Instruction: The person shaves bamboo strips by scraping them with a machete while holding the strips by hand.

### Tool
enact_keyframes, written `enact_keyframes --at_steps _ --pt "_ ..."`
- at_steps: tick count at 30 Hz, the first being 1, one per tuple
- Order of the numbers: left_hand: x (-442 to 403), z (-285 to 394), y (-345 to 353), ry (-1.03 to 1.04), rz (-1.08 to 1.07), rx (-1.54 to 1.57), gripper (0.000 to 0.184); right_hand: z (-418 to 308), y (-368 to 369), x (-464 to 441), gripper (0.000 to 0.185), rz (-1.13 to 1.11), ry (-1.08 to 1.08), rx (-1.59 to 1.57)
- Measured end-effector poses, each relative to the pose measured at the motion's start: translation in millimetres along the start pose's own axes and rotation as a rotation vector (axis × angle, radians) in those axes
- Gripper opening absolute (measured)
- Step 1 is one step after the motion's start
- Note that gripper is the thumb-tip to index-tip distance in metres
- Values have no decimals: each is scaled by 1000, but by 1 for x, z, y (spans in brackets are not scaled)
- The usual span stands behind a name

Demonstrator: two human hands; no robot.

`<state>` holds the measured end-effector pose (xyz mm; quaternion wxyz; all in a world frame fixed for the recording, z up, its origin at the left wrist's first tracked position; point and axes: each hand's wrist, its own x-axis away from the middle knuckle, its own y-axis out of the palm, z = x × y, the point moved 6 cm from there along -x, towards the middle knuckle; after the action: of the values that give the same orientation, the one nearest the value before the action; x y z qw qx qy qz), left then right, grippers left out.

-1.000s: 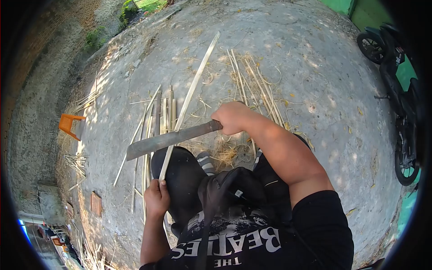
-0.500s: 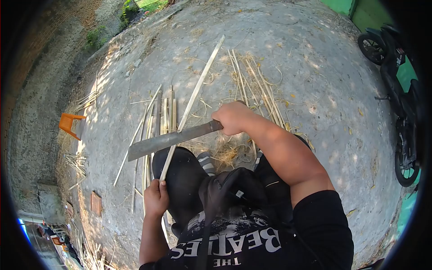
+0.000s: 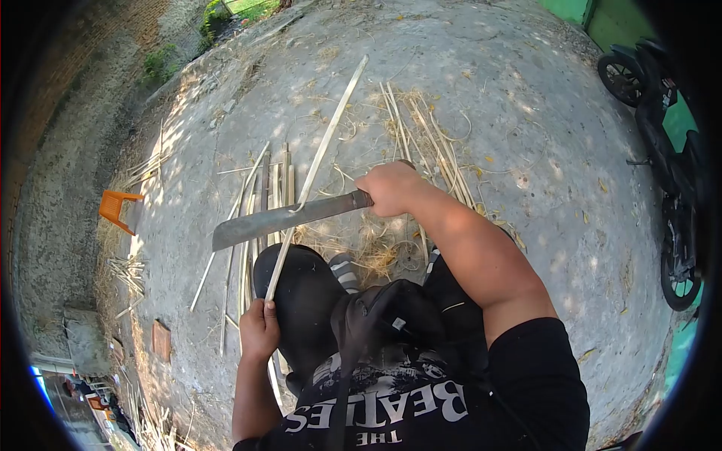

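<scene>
My right hand (image 3: 392, 189) is closed round the handle of a machete (image 3: 289, 219), whose broad grey blade points left. The blade crosses a long pale bamboo strip (image 3: 325, 143) at about its middle, and a thin curl shows at the blade's edge. My left hand (image 3: 259, 331) grips the near end of that strip beside my left knee. From there the strip slants up and away to the right. Below and left of the blade, several more bamboo strips (image 3: 283, 180) lie on the ground, partly hidden by the blade and my leg.
Thin shavings (image 3: 376, 252) lie between my feet. More strips (image 3: 444, 154) are spread ahead on the right. An orange plastic stool (image 3: 118, 210) and a brick (image 3: 161, 340) are at the left. A motorcycle (image 3: 665, 150) stands at the far right on the concrete.
The machete has shifted slightly up the strip, away from my body, along with my right hand. The strip's far end has swung a little left. My left hand still grips its near end.
</scene>
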<state>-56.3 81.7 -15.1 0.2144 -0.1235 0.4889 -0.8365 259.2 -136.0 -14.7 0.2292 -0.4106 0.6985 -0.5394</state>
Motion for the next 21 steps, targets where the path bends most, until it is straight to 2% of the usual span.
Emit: enact_keyframes --at_steps 4,7,10,13,16,21 --pt "-1 -7 1 -1 -15 29 42 -13 2 13 19 -16 40 -97" --pt "1 -6 3 -24 -7 53 41 -31 3 18 18 10 -29 -117" --pt "0 -3 4 -7 19 1 41 -57 17 13 19 12 -204 1" --pt "4 -4 0 56 2 24 41 -34 3 7 19 18 -181 51" --pt "0 0 -1 12 -1 52 40 14 -5 0 18 2 2 -10" --pt "-3 -13 3 -37 -20 81 40 -7 3 11 17 72 10 -133"
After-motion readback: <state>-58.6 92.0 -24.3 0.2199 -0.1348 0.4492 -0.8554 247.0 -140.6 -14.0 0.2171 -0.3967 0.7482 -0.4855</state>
